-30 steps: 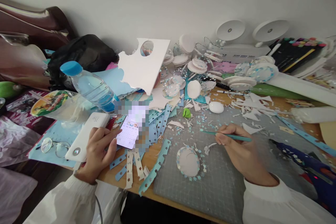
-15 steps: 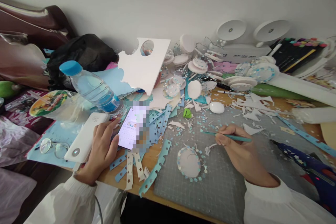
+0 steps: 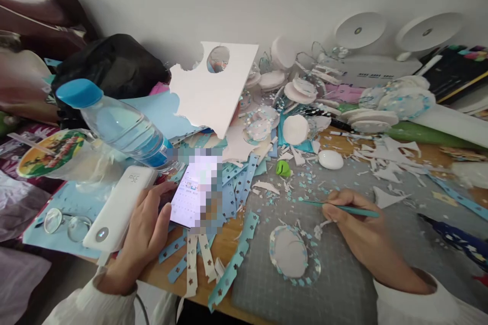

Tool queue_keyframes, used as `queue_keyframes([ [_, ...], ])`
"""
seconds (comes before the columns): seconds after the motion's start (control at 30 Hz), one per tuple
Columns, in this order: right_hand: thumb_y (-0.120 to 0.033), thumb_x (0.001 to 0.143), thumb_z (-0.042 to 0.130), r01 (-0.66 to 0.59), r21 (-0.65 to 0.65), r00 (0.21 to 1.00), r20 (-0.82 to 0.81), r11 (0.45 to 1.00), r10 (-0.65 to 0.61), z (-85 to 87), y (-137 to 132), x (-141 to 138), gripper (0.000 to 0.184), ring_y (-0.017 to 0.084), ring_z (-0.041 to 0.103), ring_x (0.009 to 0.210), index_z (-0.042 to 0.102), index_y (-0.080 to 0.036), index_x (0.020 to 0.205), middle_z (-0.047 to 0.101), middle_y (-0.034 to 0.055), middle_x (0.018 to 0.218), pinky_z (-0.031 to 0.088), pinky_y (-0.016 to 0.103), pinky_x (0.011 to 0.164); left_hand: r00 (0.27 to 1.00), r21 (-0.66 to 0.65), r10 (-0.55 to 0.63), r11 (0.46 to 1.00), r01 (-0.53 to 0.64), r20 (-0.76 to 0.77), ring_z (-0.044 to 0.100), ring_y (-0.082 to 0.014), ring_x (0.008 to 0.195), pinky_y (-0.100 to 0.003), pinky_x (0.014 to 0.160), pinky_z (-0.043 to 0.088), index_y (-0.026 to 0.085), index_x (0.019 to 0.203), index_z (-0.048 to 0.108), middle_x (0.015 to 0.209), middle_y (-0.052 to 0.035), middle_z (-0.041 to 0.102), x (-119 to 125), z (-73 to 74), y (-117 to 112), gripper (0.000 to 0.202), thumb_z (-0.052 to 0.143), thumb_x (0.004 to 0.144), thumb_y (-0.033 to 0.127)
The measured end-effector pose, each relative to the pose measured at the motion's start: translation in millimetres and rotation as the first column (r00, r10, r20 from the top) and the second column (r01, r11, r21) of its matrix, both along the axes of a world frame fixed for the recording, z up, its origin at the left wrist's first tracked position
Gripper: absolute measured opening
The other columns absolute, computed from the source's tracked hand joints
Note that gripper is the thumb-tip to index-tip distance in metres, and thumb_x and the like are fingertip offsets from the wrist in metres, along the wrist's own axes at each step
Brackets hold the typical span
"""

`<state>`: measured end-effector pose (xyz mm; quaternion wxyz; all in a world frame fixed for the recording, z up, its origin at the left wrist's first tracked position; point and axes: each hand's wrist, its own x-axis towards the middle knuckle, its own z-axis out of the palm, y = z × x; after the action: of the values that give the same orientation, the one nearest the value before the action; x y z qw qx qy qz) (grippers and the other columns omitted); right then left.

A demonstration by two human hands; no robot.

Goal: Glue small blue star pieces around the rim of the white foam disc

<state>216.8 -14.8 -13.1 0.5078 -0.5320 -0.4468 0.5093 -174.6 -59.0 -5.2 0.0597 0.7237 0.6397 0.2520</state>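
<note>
My left hand lies along the left edge of a lit phone, its fingers stretched and apart, thumb by the lower corner. A white power bank is just beside this hand. Over the grey cutting mat my right hand pinches slim teal tweezers, their tip pointing left among scattered tiny stars. Below the tip lies a white disc edged with a ring of pale blue stars. A whitish twisted scrap sits between the disc and the right hand.
Star-punched paper strips fan out around the phone. A tilted water bottle and eyeglasses are at left. Behind stand a cut white board and piled discs. A glue gun and white scraps lie at right.
The camera has shifted slightly, so things at right appear farther right and bottle and glasses farther left. Both hands keep about the same places beside the phone and over the mat.
</note>
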Motion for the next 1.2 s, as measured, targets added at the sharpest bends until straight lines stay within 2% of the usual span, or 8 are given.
queue_keyframes([
  [0.1, -0.034, 0.065, 0.082, 0.017, -0.006, 1.0, 0.015, 1.0, -0.017, -2.3, 0, 1, 0.023, 0.014, 0.048, 0.062, 0.063, -0.023, 0.063, 0.054, -0.0003, 0.066, 0.038, 0.025, 0.052, 1.0, 0.012, -0.014, 1.0, 0.014, 0.0, 0.056, -0.0264, 0.106, -0.039, 0.088, 0.046, 0.016, 0.125, 0.049, 0.116, -0.0108, 0.059, -1, 0.3, 0, 0.035, 0.034, 0.097, 0.03],
  [0.3, -0.031, 0.057, 0.086, 0.099, -0.063, 0.993, 0.065, 0.993, -0.095, -0.2, 0, 2, 0.022, 0.015, 0.053, 0.065, 0.065, -0.023, 0.061, 0.059, 0.0024, 0.073, 0.042, 0.023, 0.053, 0.99, 0.01, -0.138, 0.99, 0.138, -0.043, 0.052, -0.0286, 0.111, -0.044, 0.093, 0.041, 0.018, 0.124, 0.051, 0.119, -0.0103, 0.059, -1, 4.2, 2, 0.034, 0.034, 0.095, 0.022],
  [0.47, -0.032, 0.055, 0.086, 0.096, -0.076, 0.993, 0.083, 0.992, -0.09, 3.9, 1, 0, 0.023, 0.016, 0.054, 0.065, 0.065, -0.024, 0.059, 0.058, 0.0035, 0.07, 0.044, 0.023, 0.053, 0.988, 0.017, -0.138, 0.99, 0.14, -0.072, 0.051, -0.0299, 0.111, -0.047, 0.093, 0.04, 0.019, 0.125, 0.053, 0.122, -0.0117, 0.056, 0, 7.8, 1, 0.036, 0.036, 0.093, 0.02],
  [0.57, -0.032, 0.054, 0.087, 0.107, -0.076, 0.991, 0.085, 0.991, -0.101, 4.5, 2, -1, 0.024, 0.014, 0.052, 0.062, 0.065, -0.023, 0.058, 0.058, 0.0036, 0.068, 0.043, 0.022, 0.051, 0.987, 0.114, -0.125, 0.984, 0.137, -0.1, 0.053, -0.0287, 0.099, -0.045, 0.083, 0.042, 0.02, 0.123, 0.056, 0.111, -0.0119, 0.054, -1, 10.4, -2, 0.037, 0.039, 0.091, 0.022],
  [0.7, -0.033, 0.054, 0.087, 0.112, -0.072, 0.99, 0.099, 0.991, -0.105, 6.4, 2, -2, 0.025, 0.014, 0.051, 0.063, 0.064, -0.023, 0.057, 0.058, 0.0033, 0.066, 0.042, 0.021, 0.052, 0.967, 0.179, -0.209, 0.956, 0.234, -0.145, 0.052, -0.0243, 0.084, -0.041, 0.073, 0.043, 0.024, 0.118, 0.061, 0.096, -0.0092, 0.052, -4, 11.1, -7, 0.036, 0.044, 0.086, 0.019],
  [0.9, -0.03, 0.052, 0.086, 0.122, -0.057, 0.988, 0.099, 0.991, -0.116, 5.5, 2, -2, 0.023, 0.016, 0.053, 0.065, 0.064, -0.024, 0.056, 0.056, 0.0027, 0.066, 0.043, 0.022, 0.052, 0.943, 0.161, -0.291, 0.935, 0.316, -0.163, 0.052, -0.0247, 0.082, -0.042, 0.074, 0.044, 0.026, 0.117, 0.064, 0.088, -0.0081, 0.053, -6, 9.6, -7, 0.038, 0.05, 0.083, 0.022],
  [1.2, -0.032, 0.053, 0.087, 0.107, -0.069, 0.99, 0.101, 0.992, -0.1, 5.5, 2, -1, 0.025, 0.015, 0.051, 0.062, 0.064, -0.023, 0.057, 0.057, 0.0028, 0.066, 0.041, 0.024, 0.05, 0.934, 0.192, -0.319, 0.918, 0.347, -0.16, 0.05, -0.0243, 0.081, -0.042, 0.073, 0.043, 0.026, 0.115, 0.066, 0.087, -0.0073, 0.052, -4, 10.0, -5, 0.037, 0.052, 0.081, 0.019],
])
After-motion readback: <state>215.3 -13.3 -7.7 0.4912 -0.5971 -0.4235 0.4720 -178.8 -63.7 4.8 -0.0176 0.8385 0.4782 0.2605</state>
